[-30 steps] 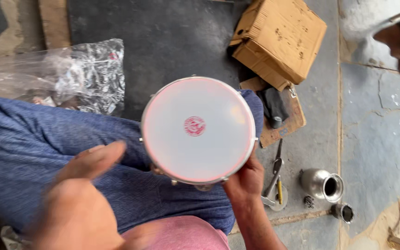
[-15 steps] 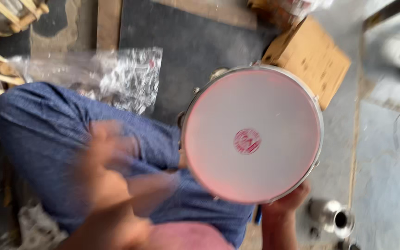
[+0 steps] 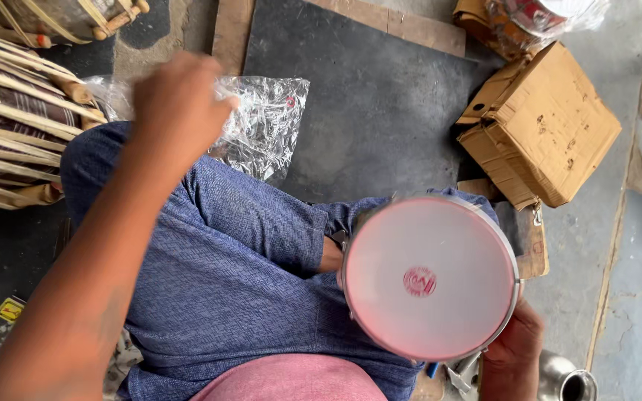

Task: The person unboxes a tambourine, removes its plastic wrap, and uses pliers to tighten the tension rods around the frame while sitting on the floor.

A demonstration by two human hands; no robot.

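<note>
**Entry: round frame drum, held at its lower rim; free hand raised well to its left**

Item. We record a round frame drum with a pale pinkish-white skin, a small red mark at its centre and a metal hoop with tension lugs around the edge. It sits over our blue-trousered knee, skin facing up at the camera, in the lower right of the view.

Right hand. It is under the drum's lower right edge, touching the rim. We see the fingers curled around the hoop from below; the grip looks closed on the drum.

Left hand. It is raised in the upper left, above the thigh and in front of a crumpled clear plastic bag. It holds nothing we can see. The hand is blurred, so we cannot tell how the fingers lie.

Relation. The drum lies down and to the right of the left hand, well apart from it. Being round, it offers no long axis. The right hand is the nearer by far.

Surroundings. Rope-laced drums at left; a cardboard box at upper right; a small steel pot by the right hand.
</note>
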